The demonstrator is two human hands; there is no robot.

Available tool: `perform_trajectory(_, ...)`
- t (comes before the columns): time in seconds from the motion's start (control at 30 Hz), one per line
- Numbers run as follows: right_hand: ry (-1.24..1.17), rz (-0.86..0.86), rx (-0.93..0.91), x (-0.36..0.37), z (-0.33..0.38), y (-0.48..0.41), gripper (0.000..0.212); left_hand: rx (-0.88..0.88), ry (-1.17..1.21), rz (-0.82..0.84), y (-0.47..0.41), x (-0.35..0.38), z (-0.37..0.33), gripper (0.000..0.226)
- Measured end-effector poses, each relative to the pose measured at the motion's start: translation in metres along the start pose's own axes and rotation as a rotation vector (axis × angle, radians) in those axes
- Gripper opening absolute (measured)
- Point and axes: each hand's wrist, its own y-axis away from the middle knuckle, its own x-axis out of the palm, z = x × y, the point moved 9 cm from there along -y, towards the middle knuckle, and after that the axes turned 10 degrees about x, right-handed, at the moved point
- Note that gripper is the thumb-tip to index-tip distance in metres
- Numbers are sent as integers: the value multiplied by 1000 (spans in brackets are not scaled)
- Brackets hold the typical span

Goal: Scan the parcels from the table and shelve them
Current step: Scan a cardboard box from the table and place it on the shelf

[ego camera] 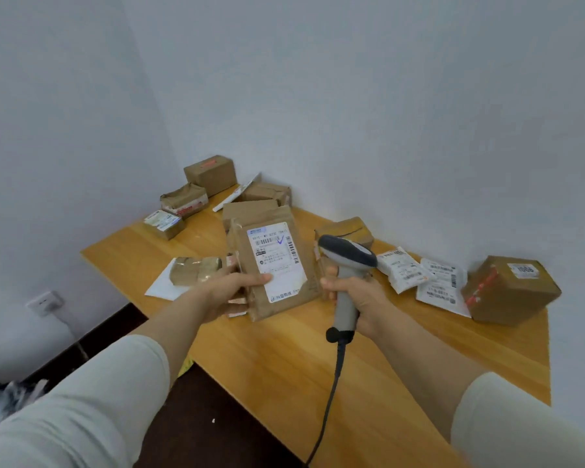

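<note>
My left hand (pixel 232 293) grips a flat brown cardboard parcel (pixel 274 265) by its left edge, thumb on the front, and holds it tilted up above the wooden table (pixel 284 359). A white shipping label with barcodes faces me. My right hand (pixel 355 298) grips the grey handle of a corded barcode scanner (pixel 347 261), whose dark head sits just right of the parcel, close to its label.
Several brown boxes (pixel 210 173) lie in the far corner by the white walls. Another box (pixel 510 288) and white mailer bags (pixel 443 282) lie at the right. A taped bundle (pixel 193 270) rests on a white envelope at the left. A wall socket (pixel 44 302) is low left.
</note>
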Motion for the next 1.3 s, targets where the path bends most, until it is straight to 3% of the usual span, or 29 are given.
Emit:
perform_trajectory(0.3, 107, 329, 232, 105, -63, 6, 31, -29, 214, -164, 80, -70, 42, 56)
perform_trajectory(0.43, 105, 410, 228, 157, -85, 32, 36, -6, 258, -245, 129, -114, 58, 56)
perform_trajectory(0.53, 146, 498, 214, 204, -103, 63, 27, 29, 279, -329, 180, -152, 68, 53)
perform_trajectory(0.67, 220, 626, 217, 278, -145, 120, 28, 73, 295, -411, 272, -209, 92, 59)
perform_trajectory(0.8, 280, 786, 246, 363, -206, 207, 47, 114, 332, -555, 394, -270, 126, 61)
perform_trajectory(0.87, 291, 850, 252, 401, -239, 253, 47, 140, 341, -639, 459, -296, 142, 60)
perform_trajectory(1.0, 281, 916, 311, 467, -310, 337, 53, 165, 319, -854, 580, -345, 172, 79)
perform_trajectory(1.07, 304, 946, 348, 492, -344, 375, 49, 160, 321, -953, 633, -364, 186, 87)
perform_trajectory(1.2, 367, 980, 370, 533, -394, 431, 25, 159, 373, -1058, 706, -389, 211, 72)
perform_trajectory(1.3, 404, 990, 350, 566, -417, 454, 27, 168, 421, -1100, 737, -406, 227, 74)
